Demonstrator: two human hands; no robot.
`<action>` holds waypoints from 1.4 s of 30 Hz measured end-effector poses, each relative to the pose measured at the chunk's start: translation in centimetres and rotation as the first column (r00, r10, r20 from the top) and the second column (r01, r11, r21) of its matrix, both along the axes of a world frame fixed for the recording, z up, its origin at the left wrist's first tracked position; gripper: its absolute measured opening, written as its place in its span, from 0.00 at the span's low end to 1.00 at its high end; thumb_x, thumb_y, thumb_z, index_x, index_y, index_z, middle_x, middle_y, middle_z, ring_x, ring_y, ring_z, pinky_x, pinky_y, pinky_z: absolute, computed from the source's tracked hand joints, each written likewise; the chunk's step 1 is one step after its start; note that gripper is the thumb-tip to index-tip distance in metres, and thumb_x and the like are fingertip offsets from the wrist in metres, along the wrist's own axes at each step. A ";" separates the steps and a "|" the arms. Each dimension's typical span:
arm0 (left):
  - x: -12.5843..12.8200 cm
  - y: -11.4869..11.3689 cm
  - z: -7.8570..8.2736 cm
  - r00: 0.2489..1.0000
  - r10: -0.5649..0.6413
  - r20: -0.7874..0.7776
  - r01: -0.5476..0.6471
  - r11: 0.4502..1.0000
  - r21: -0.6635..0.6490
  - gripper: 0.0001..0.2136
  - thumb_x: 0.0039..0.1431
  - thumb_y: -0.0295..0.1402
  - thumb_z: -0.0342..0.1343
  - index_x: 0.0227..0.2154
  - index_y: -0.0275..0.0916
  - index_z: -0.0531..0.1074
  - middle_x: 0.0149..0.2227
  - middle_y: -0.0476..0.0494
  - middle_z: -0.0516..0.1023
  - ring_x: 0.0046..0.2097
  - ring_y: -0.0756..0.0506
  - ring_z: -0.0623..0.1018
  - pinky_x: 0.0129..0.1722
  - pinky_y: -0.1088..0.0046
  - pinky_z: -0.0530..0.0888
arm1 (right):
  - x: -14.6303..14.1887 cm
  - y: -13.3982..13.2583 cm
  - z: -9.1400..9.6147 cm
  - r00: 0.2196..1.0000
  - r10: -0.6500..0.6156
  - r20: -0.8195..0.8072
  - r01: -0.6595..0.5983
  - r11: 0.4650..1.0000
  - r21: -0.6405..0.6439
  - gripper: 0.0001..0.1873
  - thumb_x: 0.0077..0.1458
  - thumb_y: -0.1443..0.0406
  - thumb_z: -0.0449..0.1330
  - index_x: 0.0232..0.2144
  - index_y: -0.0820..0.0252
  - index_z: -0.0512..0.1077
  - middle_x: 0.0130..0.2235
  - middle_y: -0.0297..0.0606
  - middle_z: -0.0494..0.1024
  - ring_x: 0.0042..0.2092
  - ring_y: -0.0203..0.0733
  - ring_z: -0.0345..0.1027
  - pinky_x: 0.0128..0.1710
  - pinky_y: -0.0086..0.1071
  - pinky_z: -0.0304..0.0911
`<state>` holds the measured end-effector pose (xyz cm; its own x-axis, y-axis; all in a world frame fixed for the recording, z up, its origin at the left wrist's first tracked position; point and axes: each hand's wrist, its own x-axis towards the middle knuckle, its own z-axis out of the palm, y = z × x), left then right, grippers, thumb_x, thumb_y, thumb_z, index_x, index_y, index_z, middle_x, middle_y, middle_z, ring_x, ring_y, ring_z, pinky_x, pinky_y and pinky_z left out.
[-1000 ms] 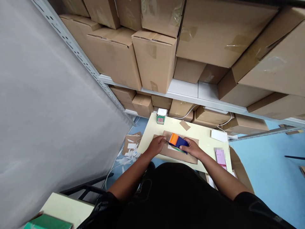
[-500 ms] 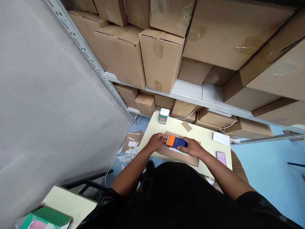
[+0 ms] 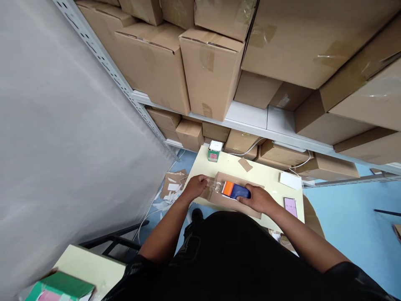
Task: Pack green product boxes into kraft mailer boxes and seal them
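A flat brown cardboard parcel [image 3: 233,203] lies on the pale yellow table [image 3: 266,175] in front of me. My right hand [image 3: 257,198] grips a blue and orange tape dispenser [image 3: 234,190] on top of the parcel. A strip of clear tape [image 3: 215,185] stretches from the dispenser to my left hand [image 3: 196,185], which is closed on the tape's end at the parcel's left edge.
A small green and white box [image 3: 214,151], a cardboard scrap [image 3: 245,164], a white pad [image 3: 291,180] and a pink phone [image 3: 290,205] lie on the table. Shelves of cardboard cartons [image 3: 209,67] rise behind. Paper scraps [image 3: 171,190] litter the blue floor at left.
My left hand has pulled leftward off the parcel's edge, drawing clear tape out. The dispenser has shifted slightly right with my right hand.
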<state>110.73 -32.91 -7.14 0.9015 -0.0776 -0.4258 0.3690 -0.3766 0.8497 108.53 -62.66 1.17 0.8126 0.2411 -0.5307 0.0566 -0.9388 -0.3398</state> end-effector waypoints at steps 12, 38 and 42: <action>1.2 6.3 -2.4 0.995 0.066 0.076 -0.078 0.983 0.163 0.12 0.57 0.41 0.54 0.35 0.40 0.79 0.31 0.47 0.83 0.35 0.43 0.81 0.37 0.69 0.72 | 1.0 -1.8 -0.8 1.000 -0.014 -0.011 0.014 0.998 -0.055 0.26 0.59 0.41 0.62 0.45 0.55 0.77 0.45 0.43 0.84 0.45 0.52 0.77 0.40 0.35 0.62; -0.3 -2.3 -5.1 0.727 -0.513 0.457 0.369 0.853 0.370 0.43 0.57 0.40 0.64 0.74 0.41 0.55 0.76 0.36 0.56 0.75 0.34 0.57 0.74 0.53 0.56 | 0.4 -1.4 -2.1 1.000 -0.008 0.028 0.010 0.997 -0.074 0.31 0.58 0.42 0.62 0.53 0.56 0.76 0.48 0.44 0.84 0.49 0.55 0.78 0.44 0.38 0.65; -0.2 -3.8 -3.8 0.603 -0.731 0.319 0.535 0.667 0.518 0.59 0.46 0.58 0.71 0.75 0.37 0.51 0.77 0.31 0.51 0.77 0.27 0.49 0.75 0.44 0.48 | 0.8 -1.1 -1.8 1.000 0.012 0.010 -0.011 0.993 -0.113 0.31 0.58 0.41 0.62 0.52 0.55 0.77 0.48 0.45 0.84 0.50 0.54 0.78 0.45 0.38 0.65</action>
